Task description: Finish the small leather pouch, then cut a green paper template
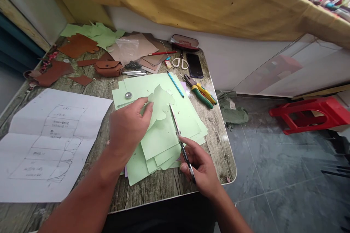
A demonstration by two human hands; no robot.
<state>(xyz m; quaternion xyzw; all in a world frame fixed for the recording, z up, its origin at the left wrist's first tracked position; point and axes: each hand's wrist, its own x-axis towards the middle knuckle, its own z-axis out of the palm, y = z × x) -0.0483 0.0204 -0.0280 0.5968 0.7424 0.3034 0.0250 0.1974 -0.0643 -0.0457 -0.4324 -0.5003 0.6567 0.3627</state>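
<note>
Between the thumb and fingers of my left hand (pixel 131 120) is the edge of a light green paper cutout (pixel 160 103) with a wavy, lobed outline. My right hand (pixel 198 164) is closed around the handles of a pair of scissors (pixel 175 120), which point away from me. Their blade tips lie beside the cutout's right edge; whether they touch it I cannot tell. Beneath both is an untidy stack of light green paper sheets (pixel 161 145). A blue pen (pixel 175 84) and a small round metal piece (pixel 128 95) rest on the stack.
Left lies a white sheet with a hand-drawn diagram (pixel 54 142). Pliers (pixel 201 91), a phone (pixel 194 65) and white-handled scissors (pixel 180 63) lie at the table's right side. A brown leather pouch (pixel 108 68) and leather scraps (pixel 78 45) are at the back. A red stool (pixel 311 114) is on the floor.
</note>
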